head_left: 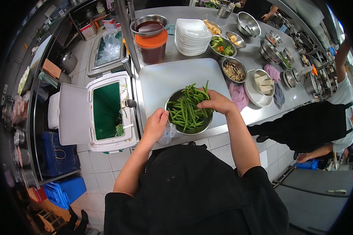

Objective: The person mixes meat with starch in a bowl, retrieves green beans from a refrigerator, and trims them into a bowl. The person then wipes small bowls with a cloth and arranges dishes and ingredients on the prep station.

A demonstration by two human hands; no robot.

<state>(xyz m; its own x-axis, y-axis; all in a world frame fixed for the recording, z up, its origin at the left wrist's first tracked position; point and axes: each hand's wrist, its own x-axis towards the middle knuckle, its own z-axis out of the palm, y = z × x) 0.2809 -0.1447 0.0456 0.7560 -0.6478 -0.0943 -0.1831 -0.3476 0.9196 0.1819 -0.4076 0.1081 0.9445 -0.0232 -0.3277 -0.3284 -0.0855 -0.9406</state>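
Open waste bin on the floor left of the counter: green liner, scraps in one corner, lid flung back.

White cutting board on the steel counter, bare where visible.

Steel bowl at the counter's near edge, overlapping the board: loose pile of green beans.

Right hand over the bowl's far rim, fingers closed round a bunch of beans. Left hand at the near rim, curled loosely, touching the bowl; whether it grips anything cannot be told. Clear plastic hangs just below it.

Orange-lidded tub behind the board: dark liquid, with a steel bowl of brown sauce on top.

Stack of white dishes, apparently empty.

Plate: pale tofu blocks.

Small bowl: brownish shreds. Another: mixed vegetables.
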